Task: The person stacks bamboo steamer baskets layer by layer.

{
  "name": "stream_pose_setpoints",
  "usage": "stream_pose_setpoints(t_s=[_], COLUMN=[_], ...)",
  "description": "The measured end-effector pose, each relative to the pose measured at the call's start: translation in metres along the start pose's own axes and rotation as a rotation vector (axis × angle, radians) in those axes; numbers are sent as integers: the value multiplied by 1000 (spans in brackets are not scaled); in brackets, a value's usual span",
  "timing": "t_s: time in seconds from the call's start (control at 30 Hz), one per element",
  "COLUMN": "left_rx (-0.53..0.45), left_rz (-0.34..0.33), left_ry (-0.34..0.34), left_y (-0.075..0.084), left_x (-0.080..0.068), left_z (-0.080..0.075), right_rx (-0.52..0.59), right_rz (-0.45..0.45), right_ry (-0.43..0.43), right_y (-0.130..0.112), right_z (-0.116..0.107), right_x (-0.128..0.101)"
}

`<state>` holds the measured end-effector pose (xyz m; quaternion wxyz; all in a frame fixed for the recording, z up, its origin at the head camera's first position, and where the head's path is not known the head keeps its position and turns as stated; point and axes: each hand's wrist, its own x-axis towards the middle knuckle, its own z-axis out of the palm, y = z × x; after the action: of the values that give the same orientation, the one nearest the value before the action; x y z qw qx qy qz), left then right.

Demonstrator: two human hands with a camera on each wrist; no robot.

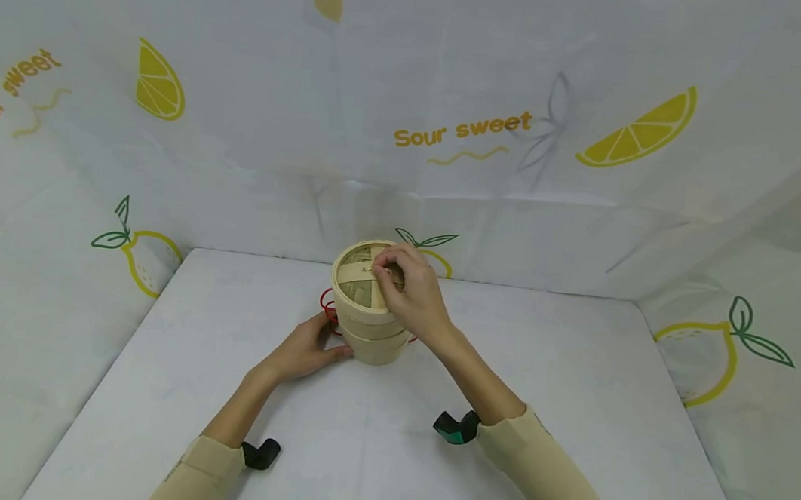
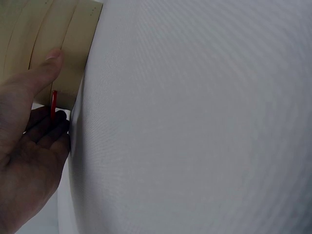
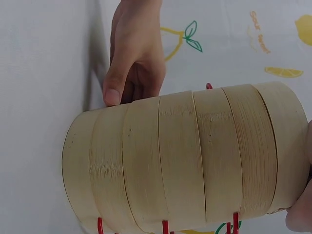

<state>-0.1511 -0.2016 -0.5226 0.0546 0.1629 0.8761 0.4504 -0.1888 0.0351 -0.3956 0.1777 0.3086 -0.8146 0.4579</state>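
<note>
A stacked bamboo steamer [image 1: 372,328] stands upright in the middle of the white table [image 1: 569,410], with its slatted lid [image 1: 358,278] on top. My right hand [image 1: 408,292] reaches over the lid, its fingertips pinching the strip at the lid's centre. Red wire loops [image 1: 327,306] stick out at the steamer's left side and base. My left hand [image 1: 307,351] rests against the bottom tier from the left. In the left wrist view its thumb [image 2: 48,68] lies straight on the bamboo wall [image 2: 29,39], with the relaxed fingers by a red wire [image 2: 53,105]. The right wrist view shows the steamer [image 3: 185,156] side-on and the left hand [image 3: 134,58].
A white cloth printed with lemons [image 1: 641,130] and the words "Sour sweet" hangs behind and on both sides of the table. Small black camera mounts sit at my wrists [image 1: 455,426] [image 1: 261,453]. Bare tabletop stretches left, right and in front of the steamer.
</note>
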Motion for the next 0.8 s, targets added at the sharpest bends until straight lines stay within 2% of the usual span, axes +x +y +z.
stream_pose_setpoints(t_s=[0.5,0.8], left_rx=[-7,-12], left_rz=[-10,5], left_ry=[-8,-3], left_y=[-4,-5], left_x=[1,1], left_z=[1,2], right_rx=[-45,-42], right_rz=[41,32], right_ry=[17,38], right_y=[-6,-7], right_z=[4,5], right_x=[-2,-4])
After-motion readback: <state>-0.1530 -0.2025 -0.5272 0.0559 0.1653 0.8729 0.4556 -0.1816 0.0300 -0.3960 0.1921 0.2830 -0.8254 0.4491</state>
